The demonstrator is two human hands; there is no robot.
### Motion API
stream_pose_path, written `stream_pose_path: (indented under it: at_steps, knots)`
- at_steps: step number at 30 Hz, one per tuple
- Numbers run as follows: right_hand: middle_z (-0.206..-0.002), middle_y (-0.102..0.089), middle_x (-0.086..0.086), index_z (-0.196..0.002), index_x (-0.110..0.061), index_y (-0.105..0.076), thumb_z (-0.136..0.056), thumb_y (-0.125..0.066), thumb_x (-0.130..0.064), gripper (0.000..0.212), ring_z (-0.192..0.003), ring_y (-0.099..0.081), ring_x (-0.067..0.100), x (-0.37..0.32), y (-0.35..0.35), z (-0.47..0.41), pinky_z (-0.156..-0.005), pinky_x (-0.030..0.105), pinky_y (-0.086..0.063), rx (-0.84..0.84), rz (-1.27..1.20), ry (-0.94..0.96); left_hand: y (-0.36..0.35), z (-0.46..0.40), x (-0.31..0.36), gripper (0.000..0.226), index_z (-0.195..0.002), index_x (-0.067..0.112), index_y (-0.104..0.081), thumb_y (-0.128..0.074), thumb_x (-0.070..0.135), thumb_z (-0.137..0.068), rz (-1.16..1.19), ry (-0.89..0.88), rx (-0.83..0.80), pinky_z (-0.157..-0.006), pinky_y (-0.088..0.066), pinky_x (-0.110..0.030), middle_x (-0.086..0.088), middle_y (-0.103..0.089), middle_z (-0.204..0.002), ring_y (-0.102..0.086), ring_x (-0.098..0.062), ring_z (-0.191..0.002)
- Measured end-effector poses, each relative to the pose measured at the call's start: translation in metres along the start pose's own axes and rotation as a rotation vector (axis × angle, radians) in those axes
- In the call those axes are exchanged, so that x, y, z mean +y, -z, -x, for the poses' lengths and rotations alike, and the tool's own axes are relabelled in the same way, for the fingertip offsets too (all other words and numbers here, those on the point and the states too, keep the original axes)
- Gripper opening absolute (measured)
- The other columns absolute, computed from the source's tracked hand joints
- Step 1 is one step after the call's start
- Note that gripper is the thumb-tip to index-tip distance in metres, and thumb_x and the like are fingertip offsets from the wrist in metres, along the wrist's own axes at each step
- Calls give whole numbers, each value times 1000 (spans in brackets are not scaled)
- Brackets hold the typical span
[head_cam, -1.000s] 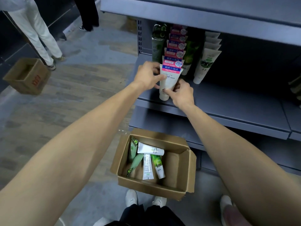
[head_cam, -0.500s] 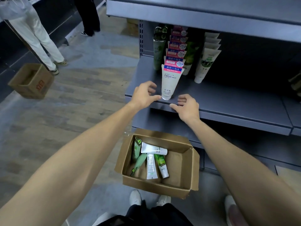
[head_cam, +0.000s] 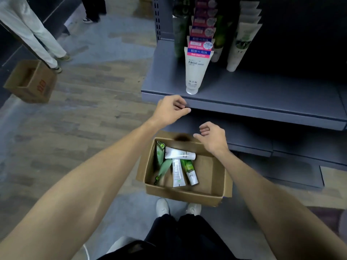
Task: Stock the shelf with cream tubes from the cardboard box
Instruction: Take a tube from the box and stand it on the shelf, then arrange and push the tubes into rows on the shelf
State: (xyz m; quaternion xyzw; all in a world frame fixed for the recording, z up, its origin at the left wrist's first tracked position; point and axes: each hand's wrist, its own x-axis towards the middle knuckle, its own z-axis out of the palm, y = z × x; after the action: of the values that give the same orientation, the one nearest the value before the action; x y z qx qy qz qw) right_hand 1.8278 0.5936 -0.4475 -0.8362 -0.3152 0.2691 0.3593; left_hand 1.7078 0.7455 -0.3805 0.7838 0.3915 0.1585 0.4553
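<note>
An open cardboard box (head_cam: 218, 177) sits on the floor below the grey shelf (head_cam: 262, 102). Several cream tubes lie in its left half: a white one (head_cam: 179, 153) lies crosswise on top, beside green ones (head_cam: 189, 171). On the shelf a white Facial tube (head_cam: 195, 72) stands cap down at the front of a row of like tubes. My left hand (head_cam: 170, 109) hovers just below the shelf's front edge, fingers loosely curled and empty. My right hand (head_cam: 212, 136) hangs above the box's far rim, fingers apart and empty.
Dark green tubes (head_cam: 179, 30) and pale tubes (head_cam: 242, 42) stand in rows either side of the Facial row. A second cardboard box (head_cam: 32, 81) sits on the floor at left, near a person's legs (head_cam: 35, 32). My shoes (head_cam: 162, 206) stand against the near box wall.
Both hands let go of the Facial tube, which stays standing on the shelf. They dropped away from the shelf toward the box, and my view tilted down.
</note>
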Motion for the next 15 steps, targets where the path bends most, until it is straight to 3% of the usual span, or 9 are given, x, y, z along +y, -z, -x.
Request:
stream_pose_path:
  at_steps: [5,9,13,15]
  knots:
    - [-82,-66,0,-97,-12,-68,-73,-87,-22,32,-74,-62,12,58,-30,23,-82,30,-57,-89,34,-144,-34,23,-38,22,-88,16,-73,-81,31,-75,34,53,-68,-75,-55,-23,1,-74,-80,-66,-7,-70]
    - [-67,-62,-10,-86,-19,-64,-71,-88,-21,28,-65,-59,6,91,-47,41,-82,27,-55,-146,64,-239,-65,47,-74,17,-81,21,-71,-81,32,-73,38,125,-143,-74,-54,-24,0,-73,-78,-66,-7,-70]
    - [-65,-63,-11,-77,-24,-61,-67,-90,-22,31,-77,-67,16,117,-61,52,-87,35,-56,-214,90,-325,-87,64,-107,13,-86,15,-72,-81,20,-78,18,231,-231,-72,-53,-22,0,-72,-81,-64,-8,-70]
    - [-73,-67,-7,-83,-21,-64,-67,-90,-22,30,-84,-70,19,126,-65,56,-88,38,-56,-233,97,-352,-92,70,-122,12,-84,17,-71,-81,20,-78,-30,257,-278,-73,-53,-25,3,-70,-81,-64,-11,-70]
